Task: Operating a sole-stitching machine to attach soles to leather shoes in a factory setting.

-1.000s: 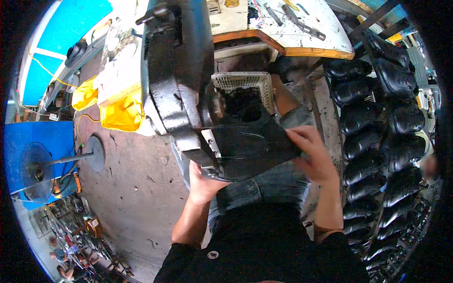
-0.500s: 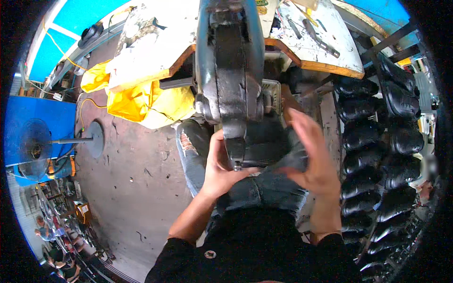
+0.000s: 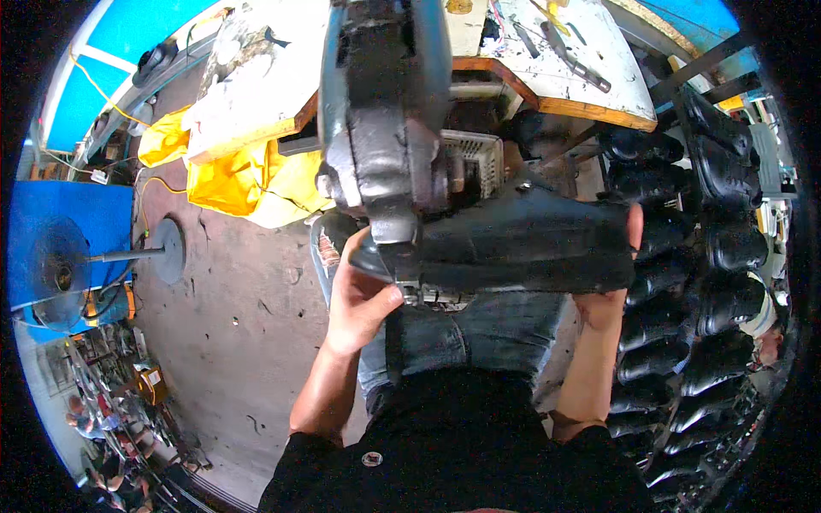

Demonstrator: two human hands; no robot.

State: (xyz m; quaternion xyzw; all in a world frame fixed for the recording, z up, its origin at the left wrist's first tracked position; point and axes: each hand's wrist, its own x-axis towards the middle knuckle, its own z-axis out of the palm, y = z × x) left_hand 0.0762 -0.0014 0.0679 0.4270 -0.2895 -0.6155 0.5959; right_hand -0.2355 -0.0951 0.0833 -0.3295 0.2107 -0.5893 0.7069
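Note:
A long black boot point(image 3: 530, 244) lies crosswise in front of me, its broad end to the right. The dark head of a machine point(image 3: 389, 184) comes down from the top of the view, and its tip point(image 3: 406, 286) meets the boot's left end. My left hand point(image 3: 355, 303) is closed round that end, thumb in front beside the tip, the other fingers partly hidden behind. My right hand point(image 3: 634, 229) grips the broad end; fingertips show over its edge, while the palm is hidden behind the boot.
Racks of black shoes point(image 3: 718, 316) stand close on the right. White worktables point(image 3: 590, 60) with tools flank the machine, and a pale plastic basket point(image 3: 489, 162) sits behind the boot. Yellow cloth point(image 3: 231, 179) hangs at the left. A fan point(image 3: 167, 250) stands on the floor there.
My right hand has moved right and taken hold of the boot's broad end. The boot now stretches out to the right, and my left hand stays on its left end.

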